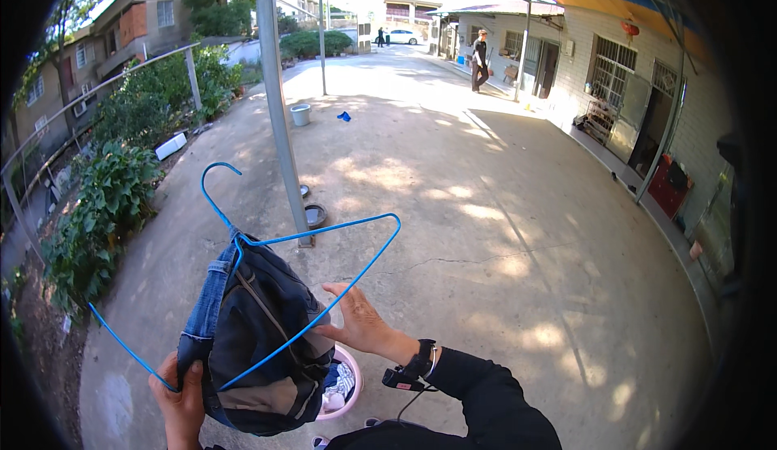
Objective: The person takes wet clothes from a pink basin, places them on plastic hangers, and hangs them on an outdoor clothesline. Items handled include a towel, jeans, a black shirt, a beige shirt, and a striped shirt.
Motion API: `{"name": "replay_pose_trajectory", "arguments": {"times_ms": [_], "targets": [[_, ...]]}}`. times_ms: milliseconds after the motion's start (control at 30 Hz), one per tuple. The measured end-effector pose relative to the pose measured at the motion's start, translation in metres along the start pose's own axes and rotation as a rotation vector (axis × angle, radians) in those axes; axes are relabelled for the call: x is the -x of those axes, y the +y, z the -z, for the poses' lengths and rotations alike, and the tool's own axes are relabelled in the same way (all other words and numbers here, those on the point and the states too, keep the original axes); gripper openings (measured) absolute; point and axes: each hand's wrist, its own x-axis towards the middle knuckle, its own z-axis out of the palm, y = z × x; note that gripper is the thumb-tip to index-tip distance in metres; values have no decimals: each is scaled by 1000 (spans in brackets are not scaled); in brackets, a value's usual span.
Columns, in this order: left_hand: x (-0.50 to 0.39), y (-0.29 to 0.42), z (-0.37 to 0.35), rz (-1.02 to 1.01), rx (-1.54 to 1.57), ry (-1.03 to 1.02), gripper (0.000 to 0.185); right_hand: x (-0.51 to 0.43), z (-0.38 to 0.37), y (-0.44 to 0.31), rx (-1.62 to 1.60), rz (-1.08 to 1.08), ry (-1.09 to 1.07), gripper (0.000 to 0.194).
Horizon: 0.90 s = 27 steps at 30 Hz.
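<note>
A blue wire clothes hanger (328, 229) stands in front of me, its hook up to the left. From below the hook hangs a dark cloth item (261, 328) with denim trim and tan patches; whether it is a bag or a garment I cannot tell. My left hand (179, 398) grips the lower end of its denim edge, and the hanger's left wire runs to those fingers. On the far side, my right hand (364, 322) has thumb and fingers spread beside the cloth and the hanger's right wire. Its thumb tip is close against the cloth; contact is unclear.
Below stands a pink basin (358, 377) of clothes, partly hidden by the cloth. A metal post (282, 104) rises ahead, with dark bowls (315, 214) at its foot. Farther off are a pale bucket (300, 115) and a walking person (479, 61). Plants (100, 219) line the left edge.
</note>
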Motion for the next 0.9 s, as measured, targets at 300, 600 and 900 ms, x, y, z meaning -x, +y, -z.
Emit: {"name": "replay_pose_trajectory", "arguments": {"times_ms": [300, 600, 900], "targets": [[9, -17, -1, -3, -70, 131, 22, 2, -37, 24, -419, -382, -341, 31], [5, -54, 37, 60, -156, 130, 24, 1, -19, 27, -535, -300, -544, 24], [-1, -43, 54, 130, -130, -81, 18, 0, -4, 42, -346, -198, -727, 34]]}}
